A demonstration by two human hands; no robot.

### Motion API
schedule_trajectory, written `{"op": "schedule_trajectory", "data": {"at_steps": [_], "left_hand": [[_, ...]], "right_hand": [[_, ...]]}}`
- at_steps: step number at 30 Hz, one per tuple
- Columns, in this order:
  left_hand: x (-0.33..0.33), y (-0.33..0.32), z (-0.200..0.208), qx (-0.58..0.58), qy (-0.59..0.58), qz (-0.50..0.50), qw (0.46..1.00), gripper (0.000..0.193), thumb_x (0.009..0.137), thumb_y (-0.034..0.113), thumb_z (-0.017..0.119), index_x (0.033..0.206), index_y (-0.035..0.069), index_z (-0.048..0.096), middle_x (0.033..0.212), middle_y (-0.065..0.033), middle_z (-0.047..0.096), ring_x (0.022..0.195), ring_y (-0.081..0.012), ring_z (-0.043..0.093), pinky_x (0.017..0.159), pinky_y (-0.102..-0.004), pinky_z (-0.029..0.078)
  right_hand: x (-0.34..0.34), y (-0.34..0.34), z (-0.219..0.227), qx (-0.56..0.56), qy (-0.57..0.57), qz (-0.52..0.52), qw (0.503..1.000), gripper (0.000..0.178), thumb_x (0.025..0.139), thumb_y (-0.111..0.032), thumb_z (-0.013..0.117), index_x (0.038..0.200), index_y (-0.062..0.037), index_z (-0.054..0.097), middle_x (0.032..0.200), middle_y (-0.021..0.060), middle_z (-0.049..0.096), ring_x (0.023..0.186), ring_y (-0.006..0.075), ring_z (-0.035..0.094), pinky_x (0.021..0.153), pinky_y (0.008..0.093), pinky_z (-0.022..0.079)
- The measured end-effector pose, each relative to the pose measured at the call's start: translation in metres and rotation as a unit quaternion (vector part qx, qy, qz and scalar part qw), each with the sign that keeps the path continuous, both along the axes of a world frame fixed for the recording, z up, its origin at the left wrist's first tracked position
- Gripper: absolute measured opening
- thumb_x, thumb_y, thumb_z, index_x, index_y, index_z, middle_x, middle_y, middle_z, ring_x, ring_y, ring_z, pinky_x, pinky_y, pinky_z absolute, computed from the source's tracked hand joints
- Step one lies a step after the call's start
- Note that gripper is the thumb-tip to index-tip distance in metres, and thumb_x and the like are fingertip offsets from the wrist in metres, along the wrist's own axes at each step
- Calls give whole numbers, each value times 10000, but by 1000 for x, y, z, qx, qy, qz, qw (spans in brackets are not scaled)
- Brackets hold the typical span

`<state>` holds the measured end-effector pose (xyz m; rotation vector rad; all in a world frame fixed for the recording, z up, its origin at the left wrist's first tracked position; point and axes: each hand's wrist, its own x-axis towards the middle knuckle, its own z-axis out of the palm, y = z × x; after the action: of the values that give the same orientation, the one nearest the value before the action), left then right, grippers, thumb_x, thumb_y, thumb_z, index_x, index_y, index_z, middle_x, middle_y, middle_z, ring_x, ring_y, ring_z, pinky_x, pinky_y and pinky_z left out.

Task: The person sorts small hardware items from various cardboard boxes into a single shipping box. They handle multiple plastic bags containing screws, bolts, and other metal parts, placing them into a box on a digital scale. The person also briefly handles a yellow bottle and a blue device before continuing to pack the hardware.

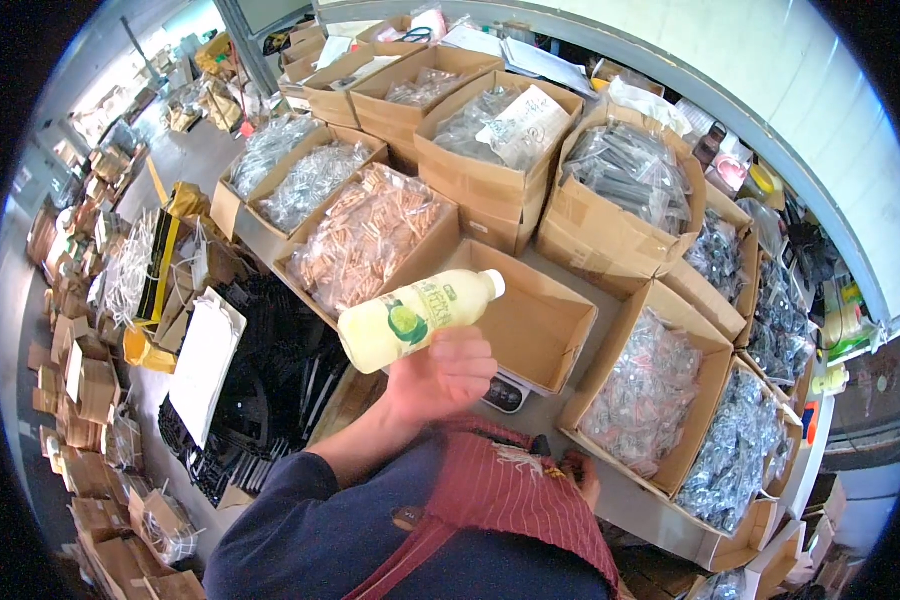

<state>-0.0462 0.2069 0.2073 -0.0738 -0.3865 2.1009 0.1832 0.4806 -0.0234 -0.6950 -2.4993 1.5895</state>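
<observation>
My left hand [440,375] is wrapped round a plastic bottle [420,312] of pale yellow drink with a white cap and a green fruit picture on its label. The bottle is tilted, cap up to the right, in front of my chest. Behind it stands an open cardboard box [535,330] with its bare bottom showing. Only a small part of my right hand [584,480] shows, low beside my red striped apron [510,490]; its fingers are mostly hidden. Part of a scale [507,393] shows under the box's near edge.
Cardboard boxes surround me on the table: one with bagged pinkish-brown parts [375,235], one with bagged dark strips [630,180], others with clear bags [645,390]. Black parts [270,370] and a white sheet [207,355] lie to the left. More cartons [95,380] line the floor.
</observation>
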Motion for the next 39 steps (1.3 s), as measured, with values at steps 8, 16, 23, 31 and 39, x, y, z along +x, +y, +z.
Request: {"op": "schedule_trajectory", "data": {"at_steps": [8,16,23,31,39], "left_hand": [[5,-2,6,10,100,-8,995,302,951,107,600,661,157,531,598,47,514,626,-82,477,596,-203,403],[8,3,-7,208,120,81,967,160,880,59,661,738,122,700,725,2,710,695,-108,631,618,-222,547],[10,8,-6,311,151,66,936,92,854,56,692,779,95,729,784,-35,734,748,-149,651,672,-253,574],[14,23,-6,435,182,-8,882,77,916,79,686,867,81,746,917,-34,746,838,-159,647,746,-271,593],[29,47,-11,475,153,-135,856,95,974,116,647,935,65,717,928,-54,744,856,-173,653,733,-285,590]], "right_hand": [[0,-1,10,-12,-15,13,1000,274,911,-103,624,1167,-12,656,1031,210,714,933,379,704,773,424,541],[4,0,1,-19,-6,11,1000,287,915,-134,666,1170,-1,665,1001,172,735,954,247,704,841,362,534],[0,-5,12,-9,-22,1,1000,283,911,-141,669,1164,-15,664,999,166,735,953,259,705,829,369,533],[-14,-8,64,-166,-63,57,982,295,951,-130,646,1213,5,653,1132,153,710,1025,231,661,914,358,497],[-118,-53,246,-52,200,215,954,335,919,-178,724,1200,-27,622,1144,119,633,1117,287,580,993,380,444]]}}
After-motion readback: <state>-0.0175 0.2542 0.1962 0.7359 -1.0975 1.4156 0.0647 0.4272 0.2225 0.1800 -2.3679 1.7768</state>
